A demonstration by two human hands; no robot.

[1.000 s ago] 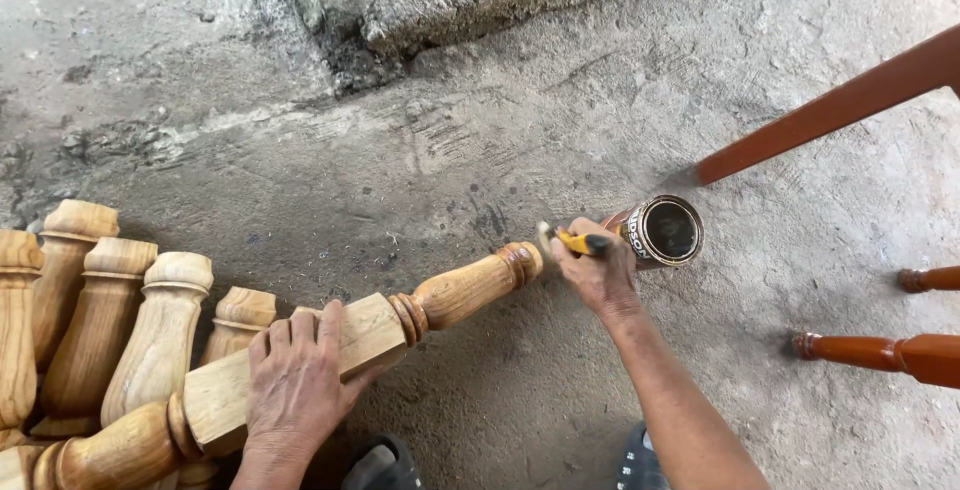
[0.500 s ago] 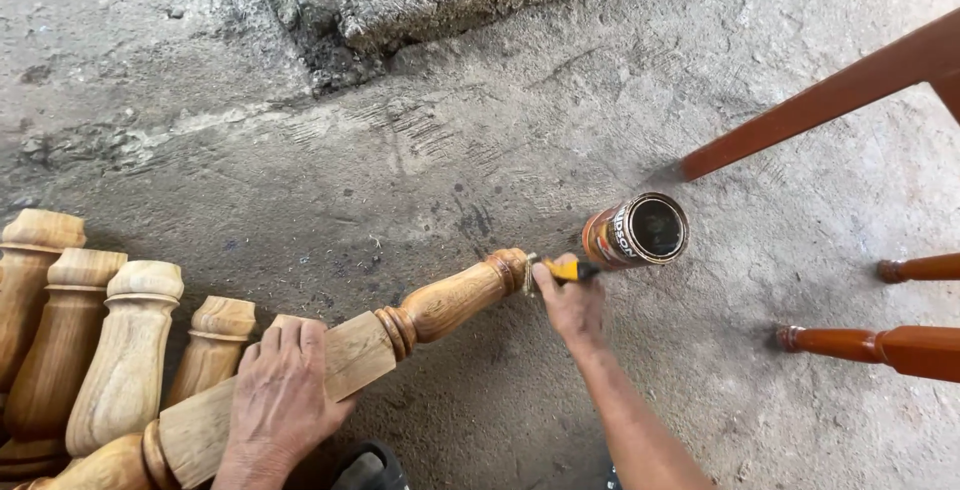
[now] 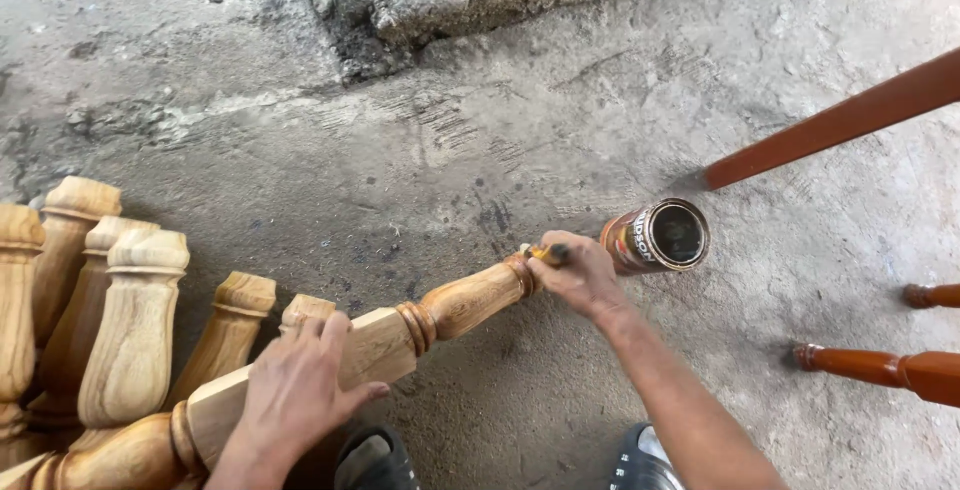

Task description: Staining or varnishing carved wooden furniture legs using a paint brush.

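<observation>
bare turned legs point(image 3: 120, 320) stacked at far left, unfinished, leaning side by side on the concrete floor point(image 3: 300, 130). left hand point(image 3: 295, 395) lies palm-down on the square block of the turned wooden leg point(image 3: 400, 335), fingers draped over the top edge, pinning it rather than wrapping it. leg's long axis runs diagonal, lower left up to right; narrow turned end points toward the open can point(image 3: 660, 238). right hand point(image 3: 580, 275) sits right at that narrow tip, fingers closed around a small brush with yellow handle point(image 3: 545, 252); bristles mostly hidden behind the knuckles, seem to touch the tip. so working end is on the right-hand side, well away from the left hand. can lies just beyond the right hand, tilted with its mouth toward the camera, dark inside. red-brown finished legs point(image 3: 880, 370) at far right, apart from the can.
</observation>
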